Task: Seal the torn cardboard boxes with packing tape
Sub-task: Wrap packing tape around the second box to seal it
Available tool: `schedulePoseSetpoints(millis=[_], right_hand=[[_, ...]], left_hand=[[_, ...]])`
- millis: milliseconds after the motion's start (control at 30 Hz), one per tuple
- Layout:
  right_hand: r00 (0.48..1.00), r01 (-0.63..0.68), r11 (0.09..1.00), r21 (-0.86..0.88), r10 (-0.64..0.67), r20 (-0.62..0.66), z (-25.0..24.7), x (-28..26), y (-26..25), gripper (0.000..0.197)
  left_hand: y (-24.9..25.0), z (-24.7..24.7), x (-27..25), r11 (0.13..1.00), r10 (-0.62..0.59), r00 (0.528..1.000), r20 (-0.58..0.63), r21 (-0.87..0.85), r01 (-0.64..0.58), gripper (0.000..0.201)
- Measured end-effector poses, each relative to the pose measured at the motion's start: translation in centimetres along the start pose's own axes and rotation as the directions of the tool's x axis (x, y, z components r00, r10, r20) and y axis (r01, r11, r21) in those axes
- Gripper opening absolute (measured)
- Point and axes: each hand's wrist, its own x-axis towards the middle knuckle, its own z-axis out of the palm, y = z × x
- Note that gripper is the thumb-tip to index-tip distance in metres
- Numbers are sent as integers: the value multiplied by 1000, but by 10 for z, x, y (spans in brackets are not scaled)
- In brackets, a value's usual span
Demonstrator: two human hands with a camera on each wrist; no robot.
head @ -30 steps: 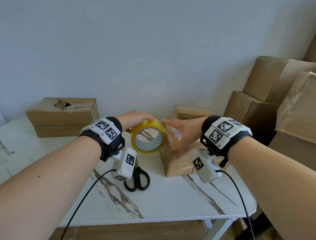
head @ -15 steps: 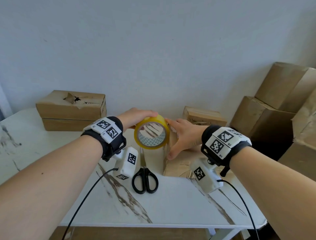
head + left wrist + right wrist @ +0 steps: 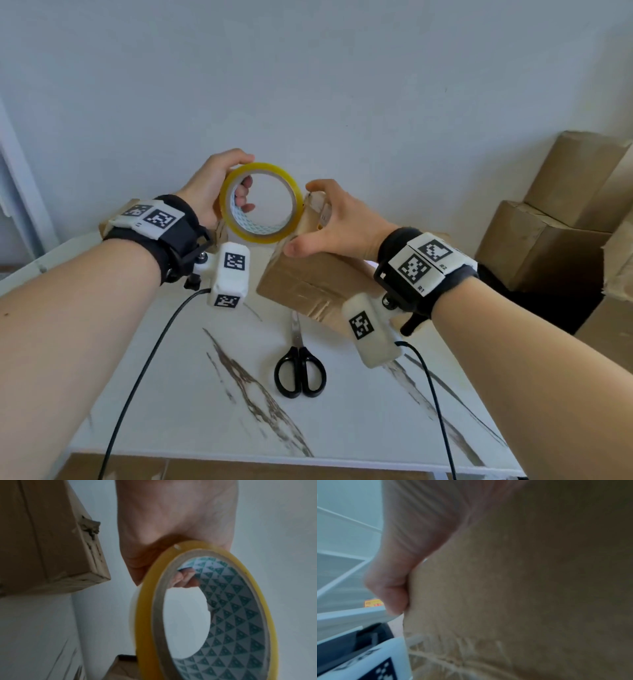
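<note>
My left hand [image 3: 236, 178] grips a yellow roll of packing tape [image 3: 228, 219] and holds it upright above the table, thumb on its outer rim and fingers inside the core. In the left wrist view the left hand [image 3: 171, 534] has fingertips showing inside the roll [image 3: 240, 608]. Just right of the roll, my right hand [image 3: 329, 219] grips the top end of a brown cardboard box [image 3: 308, 277], which is tilted up on the table. The right wrist view shows my thumb [image 3: 392, 588] pressed on the box side [image 3: 522, 588]. A torn box [image 3: 48, 534] lies to the left.
Black scissors [image 3: 299, 371] lie on the white marble table [image 3: 359, 411] in front of the box, handles toward me. Several larger cardboard boxes [image 3: 565, 222] are stacked off the table's right side. A plain wall stands close behind.
Both hands have risen. The left hand lifted the tape roll higher, and the right hand now grips the box's top end and has tipped it up.
</note>
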Motion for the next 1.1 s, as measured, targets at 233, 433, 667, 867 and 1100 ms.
schedulePoseSetpoints(millis=[233, 433, 667, 867, 1100], right_hand=[[993, 79, 971, 227, -58, -98, -3, 5, -7, 92], [996, 25, 899, 438, 16, -90, -8, -7, 32, 123], [989, -18, 834, 551, 97, -114, -31, -36, 74, 125], [991, -98, 821, 563, 132, -20, -59, -49, 87, 116], [958, -222, 764, 605, 287, -11, -82, -53, 100, 61]], left_hand=[[36, 3, -4, 998, 55, 998, 11, -17, -54, 36], [46, 58, -15, 977, 135, 977, 164, 143, -159, 23], [26, 105, -13, 995, 46, 983, 175, 77, -60, 26], [26, 137, -22, 996, 30, 980, 196, 76, -46, 34], [30, 175, -27, 980, 70, 959, 273, 160, -117, 39]])
